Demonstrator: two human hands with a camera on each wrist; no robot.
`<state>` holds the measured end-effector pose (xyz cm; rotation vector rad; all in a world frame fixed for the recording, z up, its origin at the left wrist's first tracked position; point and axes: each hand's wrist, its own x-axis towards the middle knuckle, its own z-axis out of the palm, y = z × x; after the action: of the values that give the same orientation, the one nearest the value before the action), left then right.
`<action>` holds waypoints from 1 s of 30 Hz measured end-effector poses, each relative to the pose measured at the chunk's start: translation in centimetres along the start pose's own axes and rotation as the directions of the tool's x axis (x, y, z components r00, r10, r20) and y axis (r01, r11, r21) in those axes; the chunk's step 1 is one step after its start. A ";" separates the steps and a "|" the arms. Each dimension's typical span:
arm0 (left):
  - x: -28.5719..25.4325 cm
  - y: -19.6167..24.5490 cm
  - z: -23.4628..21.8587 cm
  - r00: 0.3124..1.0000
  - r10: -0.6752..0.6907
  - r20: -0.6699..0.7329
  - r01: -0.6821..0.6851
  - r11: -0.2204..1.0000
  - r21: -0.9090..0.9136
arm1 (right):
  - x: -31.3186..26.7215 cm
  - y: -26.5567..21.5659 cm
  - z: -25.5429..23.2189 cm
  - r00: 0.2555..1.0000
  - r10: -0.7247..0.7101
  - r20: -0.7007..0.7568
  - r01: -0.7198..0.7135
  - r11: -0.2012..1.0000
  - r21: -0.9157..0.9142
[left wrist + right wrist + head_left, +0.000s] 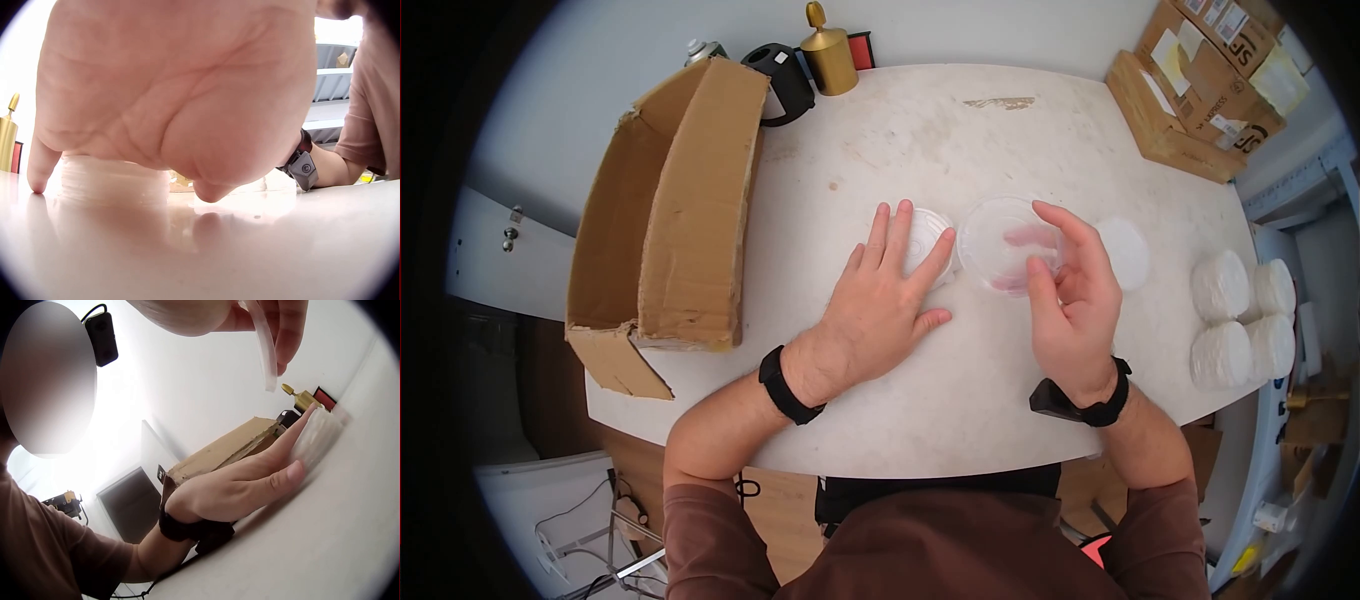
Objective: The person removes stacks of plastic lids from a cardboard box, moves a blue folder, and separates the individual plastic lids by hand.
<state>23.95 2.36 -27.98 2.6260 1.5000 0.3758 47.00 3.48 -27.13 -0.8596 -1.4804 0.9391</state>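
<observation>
My left hand point(875, 310) lies spread with straight fingers over a low stack of round translucent plastic lids point(922, 232) on the table. In the left wrist view that stack point(115, 181) stands beneath the palm, while a fingertip and the thumb come down near the tabletop beside it. Just to the right, my right hand point(1080, 300) pinches a clear round plastic lid point(992, 245) by its right edge, thumb and fingers on either side. The right wrist view catches this lid point(265, 350) nearly edge-on, raised above the table. A whitish round lid point(1124, 255) lies flat beyond the right hand.
Several white wrapped round stacks point(1222, 285) stand at the table's right edge. A long open cardboard box point(700, 210) occupies the left side. Behind it are a black cylinder point(785, 85) and a gold canister point(832, 62). Cardboard parcels point(1200, 90) sit at the back right.
</observation>
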 end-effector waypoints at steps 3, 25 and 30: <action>0.0 -0.3 -0.1 0.999 0.035 0.018 -0.035 0.999 0.035 | -0.1 -0.1 -0.2 1.000 0.002 0.009 -0.002 0.999 -0.033; 0.6 0.1 -1.7 0.945 0.199 -0.261 -0.293 0.870 -0.396 | 0.0 -1.8 -0.3 0.925 -0.019 0.380 0.096 0.978 -0.185; 0.5 0.3 -1.9 0.927 0.205 -0.314 -0.319 0.870 -0.375 | 0.1 -1.5 -0.3 0.917 -0.056 0.394 0.129 0.978 -0.162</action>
<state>23.95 2.58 -26.00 2.4891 0.9581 0.9913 47.25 2.96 -25.70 -0.7539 -1.9596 0.9474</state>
